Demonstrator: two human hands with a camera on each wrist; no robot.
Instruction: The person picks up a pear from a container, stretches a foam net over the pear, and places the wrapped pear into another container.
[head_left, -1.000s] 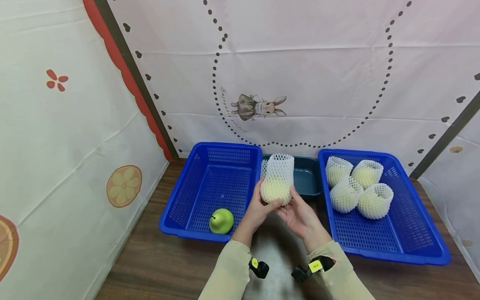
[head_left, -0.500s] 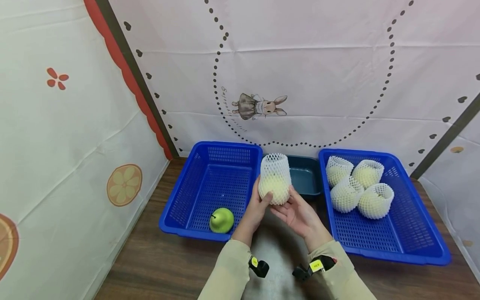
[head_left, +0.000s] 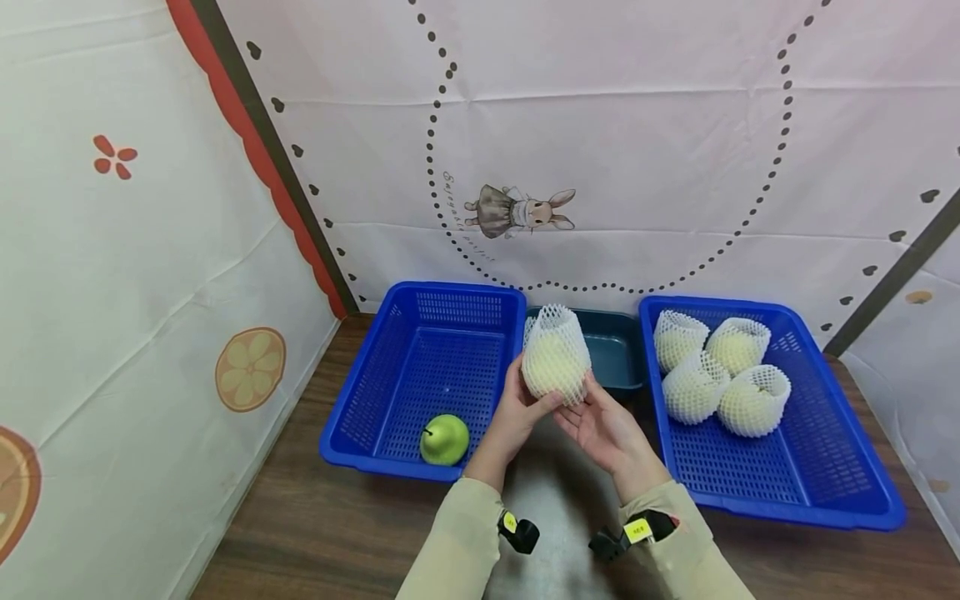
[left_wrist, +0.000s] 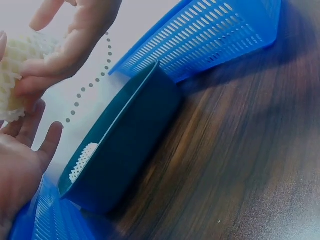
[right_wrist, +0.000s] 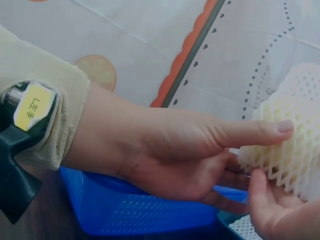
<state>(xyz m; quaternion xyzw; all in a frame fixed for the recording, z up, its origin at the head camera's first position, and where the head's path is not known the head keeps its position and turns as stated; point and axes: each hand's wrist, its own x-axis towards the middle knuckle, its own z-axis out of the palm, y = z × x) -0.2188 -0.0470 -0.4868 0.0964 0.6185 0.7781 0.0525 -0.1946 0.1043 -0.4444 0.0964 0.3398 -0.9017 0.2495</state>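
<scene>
A pale yellow-green pear in a white foam net sleeve is held up between both hands, over the front edge of the dark teal tray. My left hand grips it from the left and below, with the thumb laid across its lower front. From the lower right, my right hand holds the base with bent fingers, palm turned upward. The sleeve's loose upper end rises past the fruit. In the left wrist view, the right hand's fingers curl against the netted pear. Part of its underside is hidden by the hands.
The left blue basket holds one bare green pear. Several netted fruits sit in the right blue basket. Between them stands the teal tray, with white foam netting inside. A patterned cloth hangs behind.
The netted pear has been turned and tilted in the hands; its sleeve end now narrows and leans. The left thumb has shifted on the net. Both hands stay in about the same place.
</scene>
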